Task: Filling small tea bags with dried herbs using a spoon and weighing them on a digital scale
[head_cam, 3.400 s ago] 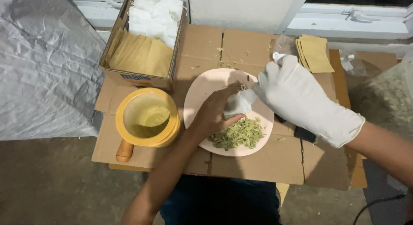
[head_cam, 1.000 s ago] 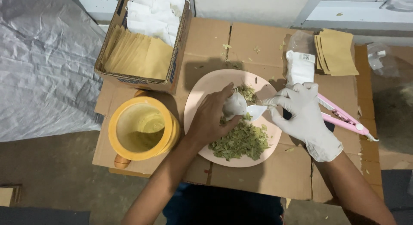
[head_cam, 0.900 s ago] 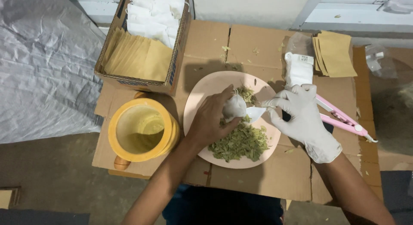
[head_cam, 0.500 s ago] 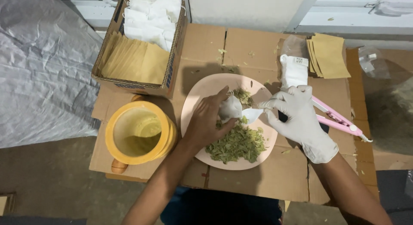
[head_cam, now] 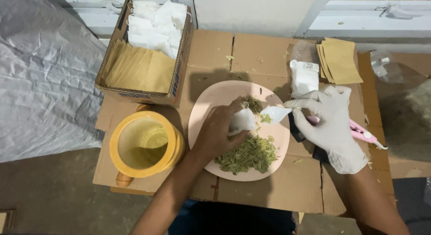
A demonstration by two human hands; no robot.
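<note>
My bare left hand (head_cam: 217, 131) holds a small white pouch (head_cam: 242, 120) above a pink plate (head_cam: 204, 109). My right hand (head_cam: 330, 120) wears a white glove and grips a white spoon (head_cam: 274, 114), whose bowl carries a few green flakes and sits right at the pouch's mouth. A heap of crushed green dried leaves (head_cam: 247, 154) lies on the near side of the plate, just below both hands.
A yellow mortar-like pot (head_cam: 143, 145) stands left of the plate. A cardboard box (head_cam: 146, 60) holds tan envelopes and white pouches. More tan envelopes (head_cam: 339, 60), a white packet (head_cam: 304, 78) and a pink tool (head_cam: 361, 132) lie right. Grey plastic sheet (head_cam: 40, 78) at left.
Hands stay over the plate; the spoon's bowl stays at the pouch's mouth. The camera view has shifted slightly; earlier the gloved hand was higher, over the plate.
</note>
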